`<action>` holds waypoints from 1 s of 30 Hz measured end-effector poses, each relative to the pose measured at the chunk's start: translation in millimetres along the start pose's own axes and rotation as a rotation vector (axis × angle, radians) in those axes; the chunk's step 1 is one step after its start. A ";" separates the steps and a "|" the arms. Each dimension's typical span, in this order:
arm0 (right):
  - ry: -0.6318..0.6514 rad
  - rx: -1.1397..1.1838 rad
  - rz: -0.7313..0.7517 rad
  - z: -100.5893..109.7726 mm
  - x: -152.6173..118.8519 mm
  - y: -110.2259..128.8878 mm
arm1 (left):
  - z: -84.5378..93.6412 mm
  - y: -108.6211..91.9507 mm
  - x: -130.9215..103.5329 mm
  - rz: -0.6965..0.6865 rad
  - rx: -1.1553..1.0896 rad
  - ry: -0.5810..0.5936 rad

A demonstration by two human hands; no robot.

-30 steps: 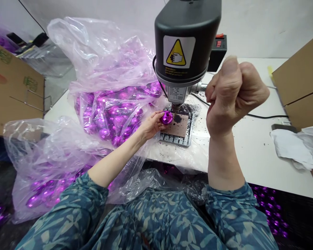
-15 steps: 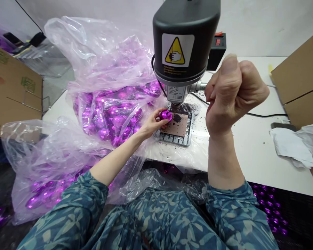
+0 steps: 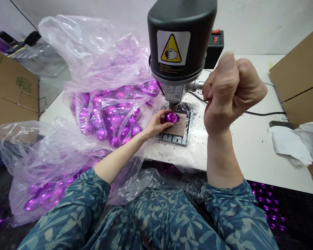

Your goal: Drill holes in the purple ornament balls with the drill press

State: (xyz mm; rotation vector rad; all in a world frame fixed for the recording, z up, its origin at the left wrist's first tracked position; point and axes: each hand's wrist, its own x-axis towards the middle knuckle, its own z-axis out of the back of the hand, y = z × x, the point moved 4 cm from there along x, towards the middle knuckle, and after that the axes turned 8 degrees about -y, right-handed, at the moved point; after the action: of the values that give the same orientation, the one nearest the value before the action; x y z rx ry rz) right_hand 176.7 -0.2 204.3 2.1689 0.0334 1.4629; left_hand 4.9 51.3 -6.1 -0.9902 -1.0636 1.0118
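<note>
Between the thumb and fingers of my left hand [image 3: 160, 122] is a shiny purple mirror ball [image 3: 171, 118]. It is just below the spindle of a black drill press [image 3: 181, 45], over a brown board [image 3: 179, 129] on the metal base [image 3: 176, 139]. Whether the ball touches the spindle I cannot tell. My right hand [image 3: 231, 92] is a fist around the drill press lever [image 3: 200, 85], of which only a short metal part shows beside the machine head. Dark crumbs [image 3: 183, 121] lie on the board and around the base.
A large clear plastic bag [image 3: 106, 114] full of purple balls covers the table's left side. Cardboard boxes [image 3: 299, 66] stand at right, another [image 3: 13, 90] at left. White paper [image 3: 289, 144] and a black cable [image 3: 266, 114] lie on the white table [image 3: 253, 146]. More balls [image 3: 270, 205] are below at right.
My left hand has carried the purple ball slightly right, in under the spindle, and the ball has turned. My right fist stays on the lever. The whole view has shifted slightly.
</note>
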 end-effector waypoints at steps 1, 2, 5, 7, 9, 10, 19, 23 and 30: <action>0.002 -0.002 -0.001 -0.1 0.1 0.1 | -0.2 -1.5 -1.3 -0.029 0.040 -0.015; 0.004 -0.009 -0.001 -0.1 0.2 0.1 | 0.0 -3.6 -2.8 -0.054 0.086 -0.031; 0.010 -0.009 0.004 -0.2 -0.1 0.4 | 1.6 -13.0 -7.5 -0.116 0.250 -0.071; 0.007 0.010 0.021 0.1 -0.5 1.1 | 1.4 -19.6 -8.9 -0.155 0.346 -0.083; 0.001 0.006 0.041 0.3 -0.7 1.7 | -0.8 -24.3 -8.5 -0.185 0.402 -0.089; -0.001 -0.005 0.043 0.3 -0.8 1.6 | -2.6 -25.5 -7.9 -0.195 0.416 -0.091; -0.017 0.076 0.065 3.1 -6.1 -2.2 | -13.0 -24.8 -6.0 -0.235 0.415 -0.089; -0.042 0.041 0.142 6.1 -12.1 -3.0 | -12.3 -24.9 -6.4 -0.210 0.379 -0.076; -0.075 0.091 0.150 8.0 -21.4 -8.1 | -12.5 -25.1 -6.8 -0.186 0.345 -0.074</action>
State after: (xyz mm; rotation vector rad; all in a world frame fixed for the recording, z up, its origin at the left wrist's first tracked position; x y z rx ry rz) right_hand 176.8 -2.8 180.2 2.3423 -0.0928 1.4858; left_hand 19.9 37.1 14.2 -0.5681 -0.9805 1.0407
